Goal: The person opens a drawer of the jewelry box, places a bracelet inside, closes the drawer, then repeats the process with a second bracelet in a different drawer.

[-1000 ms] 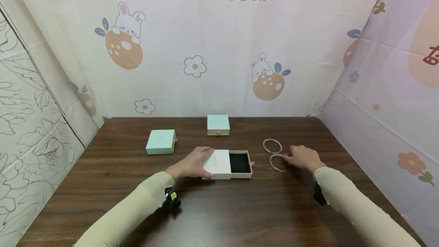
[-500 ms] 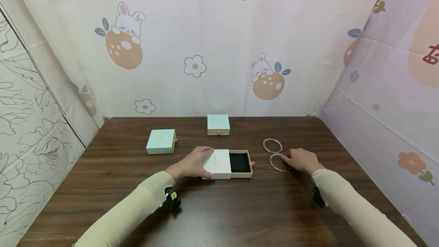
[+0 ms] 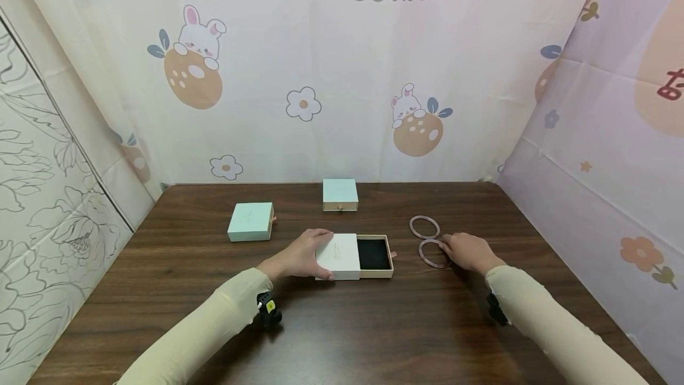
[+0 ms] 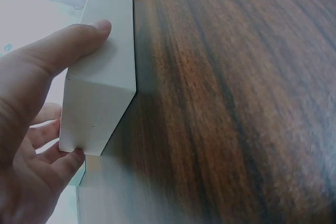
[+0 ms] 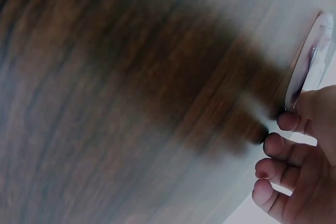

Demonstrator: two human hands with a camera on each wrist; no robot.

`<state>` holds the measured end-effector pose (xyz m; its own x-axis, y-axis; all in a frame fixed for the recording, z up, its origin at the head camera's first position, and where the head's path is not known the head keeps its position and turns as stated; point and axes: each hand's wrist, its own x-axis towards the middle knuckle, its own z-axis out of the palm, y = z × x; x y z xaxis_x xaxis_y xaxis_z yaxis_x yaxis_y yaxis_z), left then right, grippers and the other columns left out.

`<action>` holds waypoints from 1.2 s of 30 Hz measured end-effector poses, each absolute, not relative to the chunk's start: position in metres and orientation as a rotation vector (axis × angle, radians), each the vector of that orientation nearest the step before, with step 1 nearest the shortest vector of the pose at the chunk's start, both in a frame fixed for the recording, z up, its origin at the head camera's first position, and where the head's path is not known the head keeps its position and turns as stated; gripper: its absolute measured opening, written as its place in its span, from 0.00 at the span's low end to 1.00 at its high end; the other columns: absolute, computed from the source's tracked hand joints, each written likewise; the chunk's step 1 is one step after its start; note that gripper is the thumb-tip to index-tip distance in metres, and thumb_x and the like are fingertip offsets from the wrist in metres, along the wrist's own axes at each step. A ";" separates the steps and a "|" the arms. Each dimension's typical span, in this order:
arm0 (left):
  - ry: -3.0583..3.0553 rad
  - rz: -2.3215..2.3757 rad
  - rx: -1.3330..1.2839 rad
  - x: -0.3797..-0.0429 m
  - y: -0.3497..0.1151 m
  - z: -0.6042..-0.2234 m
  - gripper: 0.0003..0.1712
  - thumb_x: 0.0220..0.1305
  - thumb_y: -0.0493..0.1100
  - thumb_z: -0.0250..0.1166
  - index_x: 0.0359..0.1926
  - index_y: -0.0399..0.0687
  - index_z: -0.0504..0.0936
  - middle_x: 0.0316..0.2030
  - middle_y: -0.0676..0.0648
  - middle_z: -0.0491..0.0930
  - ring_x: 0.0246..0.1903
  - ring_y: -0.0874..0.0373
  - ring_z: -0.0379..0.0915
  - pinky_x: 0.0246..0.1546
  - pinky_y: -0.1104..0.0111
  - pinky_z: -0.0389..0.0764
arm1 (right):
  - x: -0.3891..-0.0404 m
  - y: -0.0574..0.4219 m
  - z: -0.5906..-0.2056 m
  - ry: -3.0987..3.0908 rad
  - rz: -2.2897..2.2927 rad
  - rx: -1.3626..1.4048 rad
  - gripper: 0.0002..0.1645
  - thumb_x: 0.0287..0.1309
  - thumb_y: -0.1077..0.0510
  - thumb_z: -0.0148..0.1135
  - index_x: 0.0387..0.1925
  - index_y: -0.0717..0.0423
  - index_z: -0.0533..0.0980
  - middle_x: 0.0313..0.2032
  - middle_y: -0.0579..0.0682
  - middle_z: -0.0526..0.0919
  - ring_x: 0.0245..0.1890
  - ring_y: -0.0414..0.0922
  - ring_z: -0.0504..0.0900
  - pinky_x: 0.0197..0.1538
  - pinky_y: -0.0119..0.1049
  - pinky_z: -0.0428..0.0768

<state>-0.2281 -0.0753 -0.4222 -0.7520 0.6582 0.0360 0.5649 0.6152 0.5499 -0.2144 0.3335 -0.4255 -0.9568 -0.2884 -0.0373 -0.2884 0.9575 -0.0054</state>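
Note:
My left hand (image 3: 303,256) grips the white sleeve of a drawer-style gift box (image 3: 342,257), thumb on the near side and fingers round the far side. The box's tray (image 3: 375,256) is slid partway out to the right and shows a black lining. To its right, two pale pinkish bangles (image 3: 424,227) lie on the table, one behind the other. At the right edge of the nearer bangle (image 5: 311,59) is my right hand (image 3: 470,251), pinching it between thumb and index finger; the other fingers are curled loosely beside the tabletop.
Two mint-green gift boxes stand farther back, a left one (image 3: 250,221) and a middle one (image 3: 340,195) near the table's far edge. The dark wooden table (image 3: 342,331) meets a patterned curtain (image 3: 267,46) behind it.
My right hand has shifted slightly, and its thumb and fingertips have closed at the nearer bangle's right edge. My left hand and the boxes have stayed in place.

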 end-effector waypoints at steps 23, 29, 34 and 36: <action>2.665 0.841 1.014 -0.228 -0.076 -0.424 0.56 0.43 0.57 0.77 0.68 0.37 0.64 0.65 0.42 0.63 0.62 0.48 0.56 0.59 0.56 0.65 | -0.208 0.329 -0.422 3.103 0.063 -0.540 0.10 0.66 0.57 0.56 0.27 0.54 0.74 0.21 0.48 0.75 0.23 0.49 0.78 0.25 0.46 0.75; 2.666 0.832 1.019 -0.229 -0.076 -0.424 0.55 0.43 0.57 0.77 0.68 0.36 0.64 0.65 0.42 0.63 0.62 0.49 0.56 0.59 0.56 0.65 | -0.208 0.327 -0.420 3.081 0.032 -0.553 0.11 0.67 0.57 0.54 0.27 0.52 0.73 0.22 0.48 0.76 0.24 0.49 0.78 0.25 0.45 0.74; 2.672 0.821 1.021 -0.228 -0.075 -0.423 0.55 0.43 0.56 0.77 0.68 0.36 0.64 0.65 0.42 0.63 0.63 0.49 0.56 0.59 0.57 0.64 | -0.209 0.322 -0.416 3.060 -0.011 -0.545 0.11 0.67 0.56 0.53 0.27 0.51 0.73 0.23 0.46 0.76 0.27 0.49 0.79 0.26 0.46 0.74; 2.673 0.819 1.021 -0.229 -0.075 -0.422 0.55 0.44 0.56 0.77 0.68 0.36 0.64 0.65 0.42 0.63 0.63 0.48 0.56 0.59 0.57 0.64 | -0.209 0.320 -0.414 3.054 -0.021 -0.548 0.12 0.68 0.56 0.53 0.27 0.50 0.72 0.23 0.46 0.76 0.27 0.49 0.79 0.26 0.45 0.73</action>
<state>-0.2286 -0.0750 -0.4223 -0.7524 0.6574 0.0399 0.5669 0.6157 0.5473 -0.2090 0.3199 -0.4142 -0.9368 -0.3480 -0.0352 -0.3475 0.9375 -0.0203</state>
